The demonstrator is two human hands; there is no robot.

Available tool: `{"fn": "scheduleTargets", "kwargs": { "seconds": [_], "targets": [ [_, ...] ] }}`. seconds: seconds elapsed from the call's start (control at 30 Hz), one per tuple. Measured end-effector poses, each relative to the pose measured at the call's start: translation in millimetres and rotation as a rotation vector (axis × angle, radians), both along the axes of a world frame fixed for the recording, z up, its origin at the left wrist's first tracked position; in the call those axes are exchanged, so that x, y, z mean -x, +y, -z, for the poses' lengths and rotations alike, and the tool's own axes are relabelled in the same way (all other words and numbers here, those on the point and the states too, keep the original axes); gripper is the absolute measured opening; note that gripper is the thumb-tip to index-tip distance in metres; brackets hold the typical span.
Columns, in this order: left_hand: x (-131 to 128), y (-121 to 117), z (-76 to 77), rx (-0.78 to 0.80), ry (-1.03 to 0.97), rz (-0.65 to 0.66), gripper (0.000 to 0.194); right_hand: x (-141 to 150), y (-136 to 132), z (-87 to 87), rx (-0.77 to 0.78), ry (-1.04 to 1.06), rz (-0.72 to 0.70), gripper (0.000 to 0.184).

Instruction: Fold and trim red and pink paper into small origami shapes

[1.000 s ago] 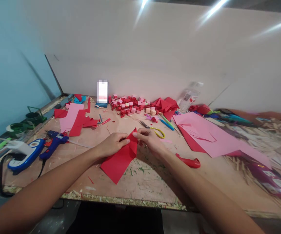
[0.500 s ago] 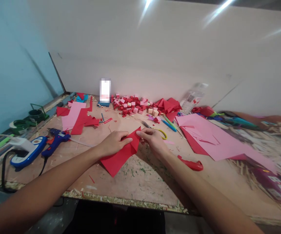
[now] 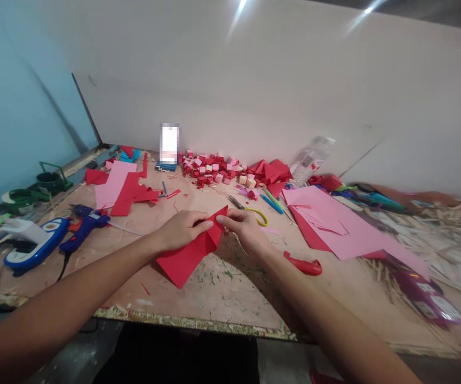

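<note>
Dark green, a pot (image 3: 49, 184) stands by the table's (image 3: 348, 282) left edge, and from my remote seat I cannot tell what it holds; a blue glue gun (image 3: 82, 230) lies in front of it. Next along, I have the left hand (image 3: 183, 229) pinching a folded red paper (image 3: 182, 261) between thumb and fingers along its upper left side. That sheet is over the middle of the table, toward the near edge, its long axis slanting from near left to a peak at far right. At this peak the right hand (image 3: 243, 226) pinches too, thumb on top, other fingers mostly hidden behind; so the right is nearer the tip, the left nearer the sheet's body. Past it, at the back edge, a clear bottle (image 3: 312, 160) leans, contents unreadable to me.
</note>
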State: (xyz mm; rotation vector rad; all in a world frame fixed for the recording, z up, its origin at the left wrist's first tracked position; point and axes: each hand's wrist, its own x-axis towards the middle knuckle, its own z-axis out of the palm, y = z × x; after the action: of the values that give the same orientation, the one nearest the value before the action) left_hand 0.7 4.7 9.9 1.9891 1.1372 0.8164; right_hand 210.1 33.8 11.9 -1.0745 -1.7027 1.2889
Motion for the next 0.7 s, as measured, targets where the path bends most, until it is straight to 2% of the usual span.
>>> {"fn": "scheduleTargets", "kwargs": {
  "seconds": [0.1, 0.23, 0.37, 0.53, 0.7],
  "targets": [
    [-0.8, -0.8, 1.3, -0.022, 0.003, -0.019, 0.033, 3.1, -3.0, 1.4, -0.026, -0.001, 0.002, 0.035],
    [-1.3, -1.3, 2.8, 0.005, 0.003, 0.047, 0.031, 2.9, -1.3, 6.9, 0.017, 0.057, -0.012, 0.034],
    [-1.4, -1.4, 2.9, 0.025, 0.022, 0.055, 0.029, -0.7, 4.0, 11.6, 0.042, 0.108, 0.005, 0.033],
    [-1.7, -1.4, 3.8, 0.011, 0.029, 0.055, 0.023, -0.4, 3.4, 10.7, 0.022, 0.073, 0.006, 0.031],
    [-3.2, -1.8, 4.3, 0.01, 0.033, 0.037, 0.028, 2.3, 0.3, 9.4, -0.006, 0.054, 0.021, 0.032]
  ]
}}
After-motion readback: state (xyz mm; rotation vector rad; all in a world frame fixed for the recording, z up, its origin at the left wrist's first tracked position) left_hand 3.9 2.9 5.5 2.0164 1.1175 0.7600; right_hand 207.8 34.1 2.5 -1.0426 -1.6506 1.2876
